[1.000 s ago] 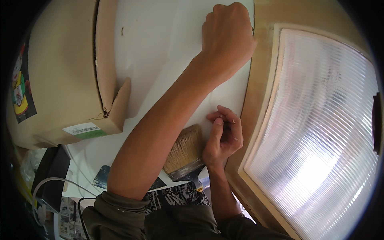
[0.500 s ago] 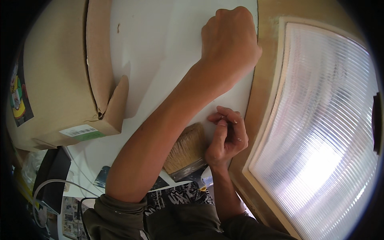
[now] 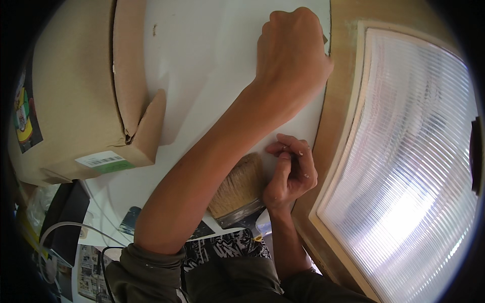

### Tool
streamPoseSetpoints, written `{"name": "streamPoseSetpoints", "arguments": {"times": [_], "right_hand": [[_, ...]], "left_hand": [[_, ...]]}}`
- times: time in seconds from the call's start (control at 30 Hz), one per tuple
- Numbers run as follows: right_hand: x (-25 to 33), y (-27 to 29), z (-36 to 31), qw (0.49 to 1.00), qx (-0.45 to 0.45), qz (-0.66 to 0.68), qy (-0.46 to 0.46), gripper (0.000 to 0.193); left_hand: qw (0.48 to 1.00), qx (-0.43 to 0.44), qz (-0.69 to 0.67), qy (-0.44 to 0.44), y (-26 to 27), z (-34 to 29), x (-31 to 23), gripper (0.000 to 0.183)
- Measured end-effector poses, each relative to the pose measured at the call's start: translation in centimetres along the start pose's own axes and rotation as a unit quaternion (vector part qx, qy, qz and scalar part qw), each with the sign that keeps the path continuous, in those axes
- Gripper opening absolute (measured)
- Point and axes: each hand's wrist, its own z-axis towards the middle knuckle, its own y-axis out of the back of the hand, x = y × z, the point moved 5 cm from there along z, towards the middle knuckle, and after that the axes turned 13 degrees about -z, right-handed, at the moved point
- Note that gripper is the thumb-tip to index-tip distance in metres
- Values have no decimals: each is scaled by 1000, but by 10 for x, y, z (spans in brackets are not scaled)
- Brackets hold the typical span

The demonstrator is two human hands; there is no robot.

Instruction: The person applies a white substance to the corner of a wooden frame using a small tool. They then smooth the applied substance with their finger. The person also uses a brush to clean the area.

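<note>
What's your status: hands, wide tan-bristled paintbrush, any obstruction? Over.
Left hand fisted beside brown wooden frame, contents hidden. Right hand loosely curled. Paintbrush beside it, partly hidden by left forearm.

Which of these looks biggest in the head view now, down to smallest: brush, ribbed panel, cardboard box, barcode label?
1. Ribbed panel and cardboard box: too close to rank, both cut off by the view's edge
2. Brush, partly hidden by the left forearm
3. Barcode label
</note>
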Motion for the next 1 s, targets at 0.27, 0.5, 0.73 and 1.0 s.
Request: {"name": "streamPoseSetpoints", "arguments": {"times": [0.27,0.5,0.73,1.0], "right_hand": [[-1,2,0,999,27,-24,39,28],[0,2,1,998,28,-18,47,28],[0,2,2,998,31,-23,42,28],[2,0,2,999,11,-21,32,32]], "left_hand": [[997,-18,-72,6,6,11,-21,28],[994,-48,-100,13,6,8,-21,18],[997,16,-62,45,7,11,-24,12],[1000,-13,-18,22,8,9,-19,15]]}}
